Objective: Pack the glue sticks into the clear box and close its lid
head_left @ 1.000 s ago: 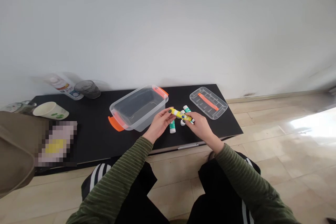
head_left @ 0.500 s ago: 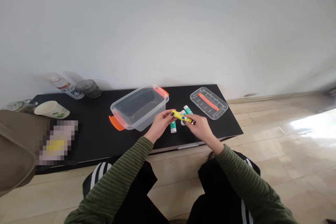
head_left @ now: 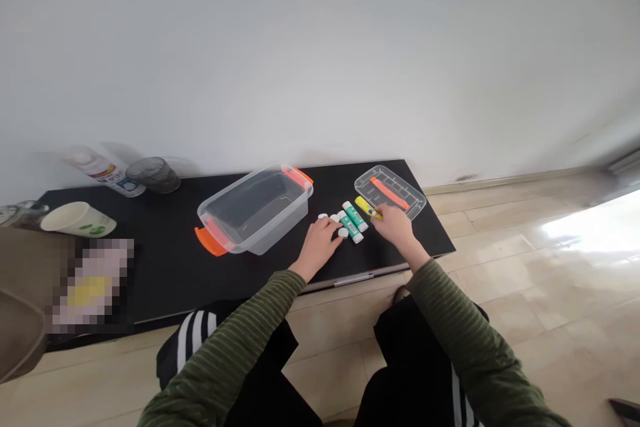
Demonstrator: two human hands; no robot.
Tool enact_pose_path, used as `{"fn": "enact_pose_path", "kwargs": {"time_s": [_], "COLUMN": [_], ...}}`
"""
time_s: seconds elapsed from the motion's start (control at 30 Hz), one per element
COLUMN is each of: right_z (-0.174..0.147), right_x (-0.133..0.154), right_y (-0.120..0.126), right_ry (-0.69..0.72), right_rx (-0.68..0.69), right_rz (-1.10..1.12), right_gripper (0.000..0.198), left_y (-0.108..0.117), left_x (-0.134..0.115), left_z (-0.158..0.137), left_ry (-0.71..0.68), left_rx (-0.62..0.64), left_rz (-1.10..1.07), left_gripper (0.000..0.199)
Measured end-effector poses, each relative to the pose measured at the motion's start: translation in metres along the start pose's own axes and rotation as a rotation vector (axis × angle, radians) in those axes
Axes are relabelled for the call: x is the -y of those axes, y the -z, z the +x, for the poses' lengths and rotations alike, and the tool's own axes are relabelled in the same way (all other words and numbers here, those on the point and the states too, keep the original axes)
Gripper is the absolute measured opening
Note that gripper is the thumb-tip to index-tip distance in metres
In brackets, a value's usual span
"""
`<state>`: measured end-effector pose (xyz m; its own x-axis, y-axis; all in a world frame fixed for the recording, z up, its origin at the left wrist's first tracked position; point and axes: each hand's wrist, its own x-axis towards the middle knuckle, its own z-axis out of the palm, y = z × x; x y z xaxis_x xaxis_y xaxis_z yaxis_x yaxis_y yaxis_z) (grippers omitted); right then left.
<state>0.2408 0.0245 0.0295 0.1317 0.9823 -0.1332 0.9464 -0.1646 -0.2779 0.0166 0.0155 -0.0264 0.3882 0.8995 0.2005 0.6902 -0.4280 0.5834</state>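
My right hand (head_left: 396, 227) pinches a yellow glue stick (head_left: 369, 206) by its near end. The stick lies beside the near left edge of the clear lid (head_left: 416, 203) with its orange handle. Two green-and-white glue sticks (head_left: 355, 216) lie side by side on the black table, between my hands. At their left, my left hand (head_left: 317, 241) has its fingers curled over another glue stick (head_left: 343, 233), of which only white ends show. A clear plastic box (head_left: 273, 237) with orange latches stands open, left of my left hand.
On the left of the black table (head_left: 170, 260) stand a paper cup (head_left: 77, 220), a grey glass (head_left: 155, 175), a spray can (head_left: 107, 173) and a blurred-out packet (head_left: 93, 283). A brown cloth-like thing (head_left: 25, 307) covers the left corner. The wall (head_left: 320, 67) rises behind.
The yellow glue stick has gone from between both hands to the right, down beside the green ones, in my right hand alone. My left hand has let go of it and moved to the other sticks.
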Motion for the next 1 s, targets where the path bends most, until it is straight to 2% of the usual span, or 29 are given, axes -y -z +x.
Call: {"fn": "enact_pose_path", "kwargs": {"time_s": [0.17,0.33,0.47,0.6,0.73,0.87,1.0], "right_z": [0.012,0.015,0.015,0.012,0.009,0.01,0.012], "right_x": [-0.006,-0.003,-0.001,0.004,0.015,0.025,0.032], "right_y": [-0.009,-0.017,-0.024,-0.027,-0.027,-0.03,-0.034], "right_ry": [-0.079,-0.079,-0.026,0.028,0.168,0.204,0.177], "right_rx": [0.065,0.073,0.06,-0.019,-0.135,-0.062,0.01], "right_rz": [-0.085,-0.142,-0.172,-0.194,-0.161,-0.128,-0.14], "right_gripper": [0.035,0.035,0.031,0.028,0.028,0.025,0.027], "left_y": [-0.005,-0.009,-0.013,-0.013,-0.003,0.014,0.027], "left_x": [-0.009,-0.009,-0.006,-0.005,-0.009,-0.01,-0.004], "left_z": [0.0,0.002,0.002,0.001,0.001,-0.001,-0.005], "left_ry": [-0.081,-0.073,-0.075,-0.057,-0.004,0.092,0.218], "left_rx": [0.039,0.032,0.03,0.022,-0.008,-0.082,-0.173], "left_rz": [0.234,0.282,0.263,0.189,0.107,-0.074,-0.384], "left_gripper": [0.022,0.019,0.019,0.019,0.018,0.02,0.02]}}
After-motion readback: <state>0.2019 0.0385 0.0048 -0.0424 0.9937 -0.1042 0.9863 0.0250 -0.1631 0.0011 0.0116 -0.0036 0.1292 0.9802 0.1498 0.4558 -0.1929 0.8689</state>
